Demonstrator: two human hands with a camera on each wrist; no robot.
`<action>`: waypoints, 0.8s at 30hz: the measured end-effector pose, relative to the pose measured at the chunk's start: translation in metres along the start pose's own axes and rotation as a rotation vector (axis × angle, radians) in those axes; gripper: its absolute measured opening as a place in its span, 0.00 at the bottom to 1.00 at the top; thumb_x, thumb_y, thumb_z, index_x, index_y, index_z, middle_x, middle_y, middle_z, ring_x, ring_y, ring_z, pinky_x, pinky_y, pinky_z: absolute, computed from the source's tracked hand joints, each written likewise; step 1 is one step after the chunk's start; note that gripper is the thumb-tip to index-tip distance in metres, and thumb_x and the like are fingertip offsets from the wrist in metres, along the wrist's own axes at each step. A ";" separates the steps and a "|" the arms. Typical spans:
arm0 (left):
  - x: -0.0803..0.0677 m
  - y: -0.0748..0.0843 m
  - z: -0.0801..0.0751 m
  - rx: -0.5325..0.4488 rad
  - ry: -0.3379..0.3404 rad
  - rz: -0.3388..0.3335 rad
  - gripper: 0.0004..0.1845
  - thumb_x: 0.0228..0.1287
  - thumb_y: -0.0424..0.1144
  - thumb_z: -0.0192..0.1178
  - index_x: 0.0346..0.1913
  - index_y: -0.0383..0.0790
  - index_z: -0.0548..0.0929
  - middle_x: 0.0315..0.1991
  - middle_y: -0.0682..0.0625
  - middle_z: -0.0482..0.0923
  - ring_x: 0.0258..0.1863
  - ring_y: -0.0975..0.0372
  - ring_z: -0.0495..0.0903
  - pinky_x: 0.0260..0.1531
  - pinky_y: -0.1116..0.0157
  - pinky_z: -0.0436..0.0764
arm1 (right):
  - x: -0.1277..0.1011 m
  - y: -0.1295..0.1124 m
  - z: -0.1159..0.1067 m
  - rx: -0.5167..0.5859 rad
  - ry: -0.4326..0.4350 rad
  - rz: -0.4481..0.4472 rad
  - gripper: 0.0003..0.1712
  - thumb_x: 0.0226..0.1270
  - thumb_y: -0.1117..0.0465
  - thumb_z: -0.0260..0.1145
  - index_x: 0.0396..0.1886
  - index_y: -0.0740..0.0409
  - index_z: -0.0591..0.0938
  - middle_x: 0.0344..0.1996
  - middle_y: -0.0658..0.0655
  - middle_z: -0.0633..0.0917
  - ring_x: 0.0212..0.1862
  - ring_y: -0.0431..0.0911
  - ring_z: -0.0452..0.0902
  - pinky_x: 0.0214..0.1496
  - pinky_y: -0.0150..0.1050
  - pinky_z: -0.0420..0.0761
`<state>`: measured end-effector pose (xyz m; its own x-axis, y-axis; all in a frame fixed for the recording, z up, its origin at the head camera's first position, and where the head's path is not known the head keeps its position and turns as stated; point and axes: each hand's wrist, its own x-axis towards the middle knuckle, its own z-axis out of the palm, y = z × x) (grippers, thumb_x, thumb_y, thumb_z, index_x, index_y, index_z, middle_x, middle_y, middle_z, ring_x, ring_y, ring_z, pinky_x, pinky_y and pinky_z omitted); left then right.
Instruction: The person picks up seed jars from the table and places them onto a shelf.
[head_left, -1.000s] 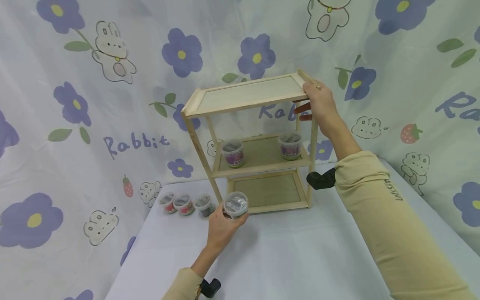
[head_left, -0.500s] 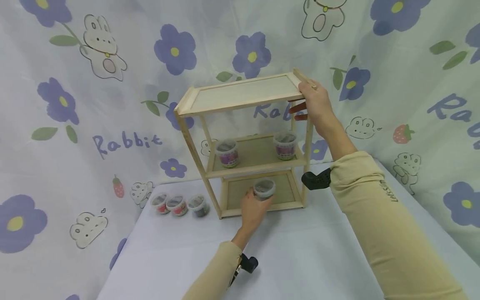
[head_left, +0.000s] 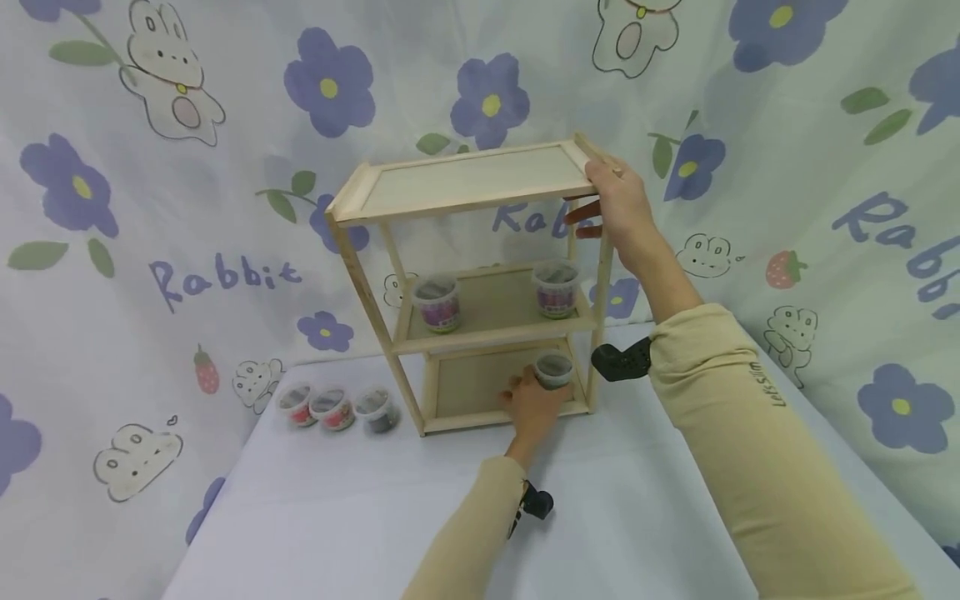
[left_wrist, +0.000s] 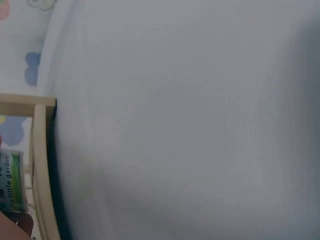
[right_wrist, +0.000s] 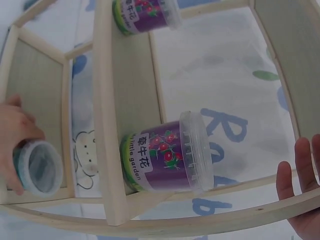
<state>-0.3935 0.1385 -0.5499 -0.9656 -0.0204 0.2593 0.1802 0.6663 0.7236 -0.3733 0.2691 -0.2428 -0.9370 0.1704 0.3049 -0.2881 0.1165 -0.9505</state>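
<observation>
Left hand (head_left: 534, 406) wraps cup (head_left: 554, 370) at shelf's (head_left: 465, 179) 5 o'clock; I seat it flat, right hand (head_left: 617, 202) gripping top.

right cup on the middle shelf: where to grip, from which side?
Grip the right cup round its side wall just under the lid, coming in from the open front of the shelf. It stands upright close below the top board, so likely little room from above; the right post blocks the side.

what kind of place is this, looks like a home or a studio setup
Likely a staged tabletop setup, not a lived-in room: a rabbit-and-flower printed cloth hangs all around, and a cloth-covered table bears only a small wooden shelf and little tubs.
</observation>
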 end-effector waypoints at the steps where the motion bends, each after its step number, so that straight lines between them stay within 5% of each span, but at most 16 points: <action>1: 0.000 -0.001 0.003 0.014 -0.010 -0.005 0.40 0.52 0.58 0.72 0.60 0.33 0.75 0.49 0.38 0.80 0.53 0.47 0.74 0.56 0.42 0.57 | 0.000 0.000 0.000 -0.003 0.000 0.001 0.29 0.79 0.47 0.45 0.73 0.54 0.64 0.37 0.51 0.80 0.29 0.40 0.83 0.37 0.40 0.83; 12: 0.002 -0.002 0.017 0.085 0.014 0.009 0.38 0.52 0.62 0.69 0.56 0.36 0.75 0.46 0.42 0.79 0.52 0.49 0.71 0.53 0.44 0.57 | 0.003 -0.002 -0.001 -0.005 0.006 0.002 0.29 0.79 0.47 0.45 0.72 0.54 0.66 0.36 0.51 0.81 0.28 0.40 0.84 0.35 0.39 0.83; 24: -0.002 -0.003 0.019 0.139 0.053 0.008 0.42 0.54 0.63 0.69 0.61 0.35 0.71 0.54 0.41 0.77 0.59 0.45 0.68 0.55 0.43 0.58 | 0.003 0.000 0.000 -0.008 0.011 0.002 0.27 0.78 0.48 0.45 0.70 0.54 0.68 0.35 0.50 0.81 0.28 0.41 0.84 0.35 0.39 0.83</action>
<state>-0.3955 0.1511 -0.5647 -0.9522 -0.0515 0.3010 0.1568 0.7633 0.6267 -0.3764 0.2693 -0.2422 -0.9354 0.1814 0.3035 -0.2844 0.1240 -0.9506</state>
